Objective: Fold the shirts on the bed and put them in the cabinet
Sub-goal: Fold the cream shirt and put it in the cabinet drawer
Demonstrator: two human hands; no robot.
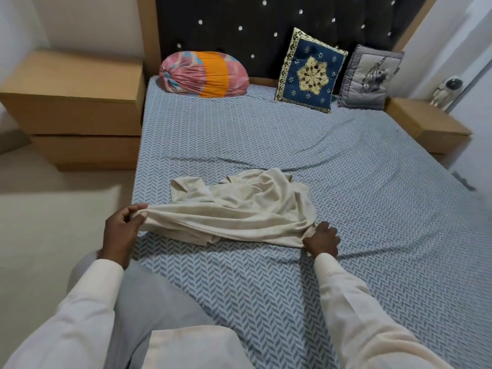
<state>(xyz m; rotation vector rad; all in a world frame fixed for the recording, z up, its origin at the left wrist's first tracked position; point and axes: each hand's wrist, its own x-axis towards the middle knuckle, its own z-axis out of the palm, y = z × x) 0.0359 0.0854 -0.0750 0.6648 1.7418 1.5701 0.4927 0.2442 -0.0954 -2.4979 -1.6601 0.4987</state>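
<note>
Cream shirt (pixel 239 209): crumpled on bed (pixel 346 182), near edge. Left hand (pixel 121 225): fingers and thumb pinching shirt's left corner, lifted. Right hand (pixel 323 239): curled, gripping shirt's right corner against the sheet.

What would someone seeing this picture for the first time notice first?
A crumpled cream shirt lies on the near part of the patterned bed, its near edge stretched between the person's left grip and right grip. By the headboard are a pink-and-orange bolster and a blue embroidered cushion.
</note>
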